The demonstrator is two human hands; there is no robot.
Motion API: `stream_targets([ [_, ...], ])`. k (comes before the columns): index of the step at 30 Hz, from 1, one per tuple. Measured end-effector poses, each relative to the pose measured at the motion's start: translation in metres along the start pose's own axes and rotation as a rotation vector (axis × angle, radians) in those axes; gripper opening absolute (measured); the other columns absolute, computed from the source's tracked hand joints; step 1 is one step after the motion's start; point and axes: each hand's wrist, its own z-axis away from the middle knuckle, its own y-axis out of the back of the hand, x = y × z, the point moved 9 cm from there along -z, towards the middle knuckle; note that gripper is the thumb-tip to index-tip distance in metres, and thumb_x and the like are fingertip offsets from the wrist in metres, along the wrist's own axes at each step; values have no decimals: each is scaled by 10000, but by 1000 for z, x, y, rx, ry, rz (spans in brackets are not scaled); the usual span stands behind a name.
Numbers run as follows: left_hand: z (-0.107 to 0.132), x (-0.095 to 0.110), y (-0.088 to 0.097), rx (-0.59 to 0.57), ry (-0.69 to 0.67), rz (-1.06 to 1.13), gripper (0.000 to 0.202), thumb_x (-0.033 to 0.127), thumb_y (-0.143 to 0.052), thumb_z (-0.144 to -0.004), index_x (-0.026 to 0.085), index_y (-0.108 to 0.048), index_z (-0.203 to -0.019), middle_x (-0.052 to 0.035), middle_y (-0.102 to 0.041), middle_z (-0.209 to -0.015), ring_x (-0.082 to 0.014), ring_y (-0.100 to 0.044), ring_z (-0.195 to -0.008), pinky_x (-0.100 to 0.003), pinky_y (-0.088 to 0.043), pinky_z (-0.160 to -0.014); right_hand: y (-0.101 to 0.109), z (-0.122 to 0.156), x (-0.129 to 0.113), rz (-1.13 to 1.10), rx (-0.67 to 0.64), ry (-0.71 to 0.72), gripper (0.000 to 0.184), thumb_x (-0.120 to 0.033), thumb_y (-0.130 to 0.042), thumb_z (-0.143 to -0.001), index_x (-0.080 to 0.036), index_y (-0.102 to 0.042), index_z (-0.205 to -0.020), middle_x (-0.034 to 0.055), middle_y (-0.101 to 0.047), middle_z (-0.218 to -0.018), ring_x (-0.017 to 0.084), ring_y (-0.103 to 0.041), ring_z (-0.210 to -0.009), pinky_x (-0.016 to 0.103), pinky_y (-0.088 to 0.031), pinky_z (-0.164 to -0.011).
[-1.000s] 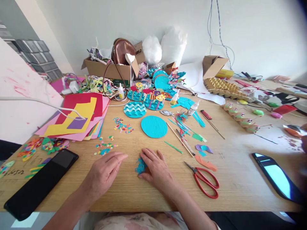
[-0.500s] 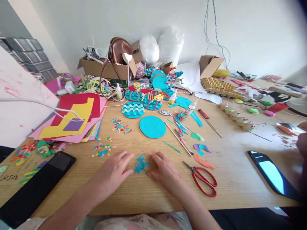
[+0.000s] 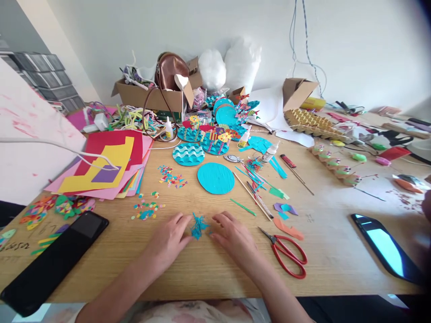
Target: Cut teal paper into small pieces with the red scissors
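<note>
A small heap of thin blue paper shreds (image 3: 199, 225) lies on the table between my two hands. My left hand (image 3: 171, 237) rests at the heap's left side, thumb and fingers apart, its fingertips at the shreds. On the other side my right hand (image 3: 232, 233) is curved with its fingers apart, a small gap from the heap. Neither hand holds anything. Beyond them lies a blue oval disc (image 3: 216, 178). Red-handled scissors (image 3: 288, 253) lie to the right of my right hand, blades pointing away to the left. Small round paper dots (image 3: 148, 208) are scattered beyond my left hand.
Coloured paper sheets (image 3: 101, 166) are stacked at left, near a black phone-like device (image 3: 57, 264). Glue bottles (image 3: 270, 152), paper strips and sticks (image 3: 252, 195) lie beyond the right hand. Another phone (image 3: 384, 246) is at right, near another person's dark, blurred hand (image 3: 427, 204).
The blue shreds are gathered into a slightly tighter heap. My left hand has moved closer against them, while my right hand has drawn slightly away. The view has shifted a little.
</note>
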Motion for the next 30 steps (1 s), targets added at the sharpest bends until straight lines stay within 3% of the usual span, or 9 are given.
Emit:
stream_targets([
  [4,15,9,1,2,-103,-41,142,72,-516,-780,186,-587,-824,-25,-623,-869,-189,-582,-848,-327,-495,-762,-1,25,5,10,10,83,208,-184,-549,-793,-181,-614,-990,67,-603,-1017,192,-546,-943,298,-432,-822],
  [9,19,33,-6,88,-242,-87,223,31,-484,-785,208,-604,-850,-25,-639,-905,-180,-582,-890,-337,-496,-822,-13,39,-12,53,88,195,443,-235,-585,-780,-175,-514,-1213,78,-499,-1272,233,-399,-1184,386,-301,-1012],
  [13,15,36,-10,95,-250,-115,247,0,-469,-773,185,-607,-861,-44,-645,-931,-188,-587,-900,-347,-505,-822,-17,34,-22,31,105,223,434,-263,-570,-792,-182,-515,-1215,74,-478,-1299,228,-365,-1221,393,-261,-1042],
  [20,17,14,17,158,-167,75,258,24,-419,-794,191,-587,-894,-37,-651,-914,-158,-613,-860,-286,-514,-776,-7,16,-4,-75,96,112,416,-193,-596,-752,-168,-529,-1162,94,-523,-1169,201,-499,-1059,311,-406,-921],
  [26,10,3,38,232,-119,161,214,88,-393,-825,196,-568,-884,-31,-646,-857,-149,-615,-836,-262,-500,-747,-14,-7,-22,-31,-30,117,599,-334,-675,-688,-254,-450,-1237,64,-478,-1188,219,-521,-1032,317,-436,-831],
  [30,6,5,43,237,-128,161,198,99,-397,-826,188,-567,-873,-32,-649,-843,-148,-616,-826,-252,-495,-738,-16,-17,-29,61,-40,123,533,-362,-667,-691,-272,-486,-1184,53,-492,-1129,212,-560,-928,301,-448,-715],
])
